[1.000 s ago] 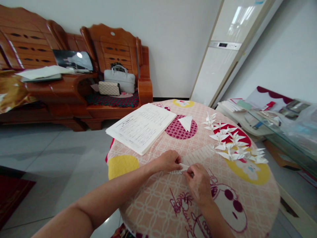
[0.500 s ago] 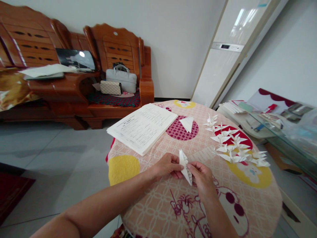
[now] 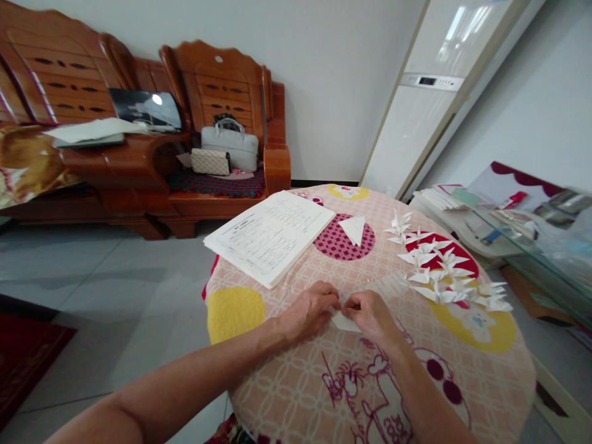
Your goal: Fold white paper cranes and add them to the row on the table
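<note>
I am seeing the left hand [image 3: 311, 310] and right hand [image 3: 370, 312] pinching a folded paper piece [image 3: 345, 320] against the table [image 3: 296, 370], apparently creasing it. Next, I judge, pressing that fold flat needs steady fingertip pressure.

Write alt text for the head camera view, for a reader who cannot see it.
Two bare hands, left hand and right hand, press a small folded white paper against a round table with a cartoon-print cloth. A row of folded paper cranes lies to the right, a stack of printed sheets to the left, a folded triangle between.
</note>
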Available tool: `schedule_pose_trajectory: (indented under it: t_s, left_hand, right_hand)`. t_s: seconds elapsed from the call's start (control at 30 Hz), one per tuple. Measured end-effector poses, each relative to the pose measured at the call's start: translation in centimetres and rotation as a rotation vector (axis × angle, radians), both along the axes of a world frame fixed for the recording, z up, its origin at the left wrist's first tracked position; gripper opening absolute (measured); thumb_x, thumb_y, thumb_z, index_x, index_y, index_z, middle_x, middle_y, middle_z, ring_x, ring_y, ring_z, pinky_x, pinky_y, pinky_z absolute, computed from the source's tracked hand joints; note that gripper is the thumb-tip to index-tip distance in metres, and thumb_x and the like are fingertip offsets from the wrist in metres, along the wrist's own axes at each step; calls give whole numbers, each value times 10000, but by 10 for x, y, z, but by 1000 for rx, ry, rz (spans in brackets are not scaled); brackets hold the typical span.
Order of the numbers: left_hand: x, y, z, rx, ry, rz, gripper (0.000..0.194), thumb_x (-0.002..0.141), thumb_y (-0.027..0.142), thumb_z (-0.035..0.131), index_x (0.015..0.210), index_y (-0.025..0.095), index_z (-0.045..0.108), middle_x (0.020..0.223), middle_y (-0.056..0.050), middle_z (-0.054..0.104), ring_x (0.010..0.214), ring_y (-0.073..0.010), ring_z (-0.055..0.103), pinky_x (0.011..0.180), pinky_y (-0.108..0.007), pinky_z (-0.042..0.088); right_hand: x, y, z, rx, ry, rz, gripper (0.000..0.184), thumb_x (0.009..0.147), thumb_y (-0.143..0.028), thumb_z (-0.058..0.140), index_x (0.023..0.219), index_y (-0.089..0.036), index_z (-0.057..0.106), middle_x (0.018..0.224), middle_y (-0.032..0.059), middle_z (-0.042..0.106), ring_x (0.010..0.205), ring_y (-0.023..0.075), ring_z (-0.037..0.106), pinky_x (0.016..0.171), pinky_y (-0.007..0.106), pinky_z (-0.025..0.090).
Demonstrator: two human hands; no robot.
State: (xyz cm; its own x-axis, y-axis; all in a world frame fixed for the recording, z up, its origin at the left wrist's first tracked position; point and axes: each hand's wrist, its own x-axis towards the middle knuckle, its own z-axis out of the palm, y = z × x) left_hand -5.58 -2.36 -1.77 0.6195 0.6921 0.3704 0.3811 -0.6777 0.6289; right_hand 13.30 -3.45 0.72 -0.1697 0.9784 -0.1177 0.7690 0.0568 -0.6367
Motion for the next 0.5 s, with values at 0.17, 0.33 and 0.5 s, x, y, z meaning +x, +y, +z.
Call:
schedule_pose_trajectory:
  t_s: [0.17,0.33,0.5]
  left_hand:
    - [0,5,-2,45,97,-191,267,846,49,486,960,154,703,944,-76,675,901,-171,600,805,-272,476]
    - [-4,10,0,95,156,-258,265,867,80,494,1000,168,706,989,-79,679,922,-176,613,800,-262,478]
    - [-8,11,5,76,188,-278,213,882,162,553,1045,184,688,1009,-78,666,960,-182,606,840,-271,469]
  right_hand:
    - [1,-8,-4,152,-53,2,123,747,-137,633,639,-171,682,684,38,641,657,163,588,608,255,388]
    - [1,-28,-14,418,-104,86,195,811,-53,537,722,-154,678,756,67,601,787,200,558,698,289,423]
    - [-1,-49,-22,527,-115,163,236,861,-49,458,864,-139,676,829,87,586,839,214,522,755,322,453]
